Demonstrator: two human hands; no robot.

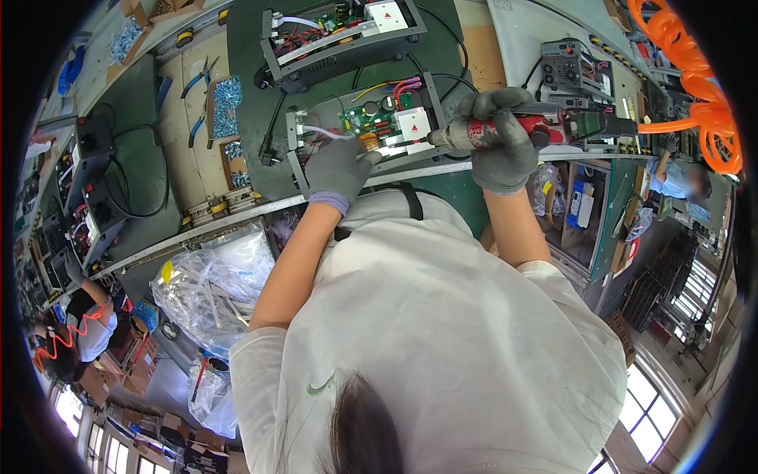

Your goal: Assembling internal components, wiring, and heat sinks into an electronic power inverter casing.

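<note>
My right hand (pixel 501 146), in a grey glove, is closed around a red air screwdriver (pixel 525 130) held almost level. Its thin bit points left, over the near edge of an opened device (pixel 371 118) with a green circuit board (pixel 371 114), a copper coil (pixel 369 141) and a white panel (pixel 413 126). My left hand (pixel 339 166), also gloved, rests at the device's near left side. Its fingers are drawn together near the coil and the bit's end; what they hold, if anything, is hidden.
A second opened device (pixel 343 39) stands just behind. To the left lie pliers (pixel 197 83) and a box of small screws (pixel 227 107). An orange coiled hose (pixel 691 71) runs to the screwdriver. A finished-looking unit (pixel 568 67) stands at right. Another person (pixel 95 324) works at far left.
</note>
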